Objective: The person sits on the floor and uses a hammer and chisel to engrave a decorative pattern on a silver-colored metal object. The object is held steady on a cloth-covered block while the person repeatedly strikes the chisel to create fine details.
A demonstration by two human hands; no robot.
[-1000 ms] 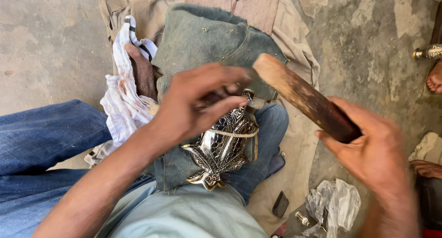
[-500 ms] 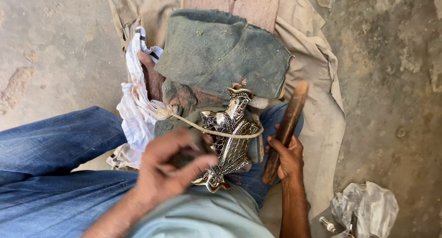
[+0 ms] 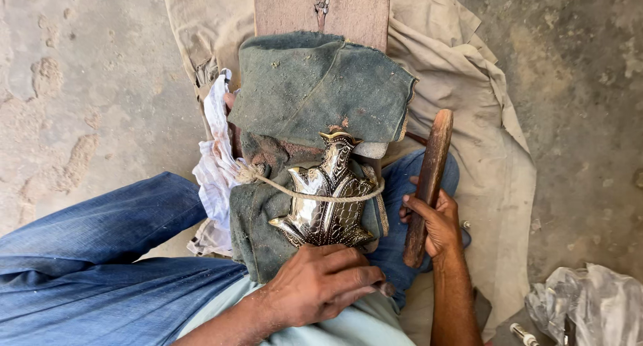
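Brass ornament (image 3: 326, 205) is lying on green cloth (image 3: 321, 91) over our lap, tied by a cord (image 3: 268, 182), while we are resting our curled left hand (image 3: 321, 282) at its lower edge and clamping our right hand (image 3: 439, 222) on a wooden stick (image 3: 429, 178) just beside it, crumpled plastic (image 3: 589, 306) lying well apart.

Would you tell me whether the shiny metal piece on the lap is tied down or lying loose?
Tied down: a rope crosses the metal piece, which lies flat on the green cloth.
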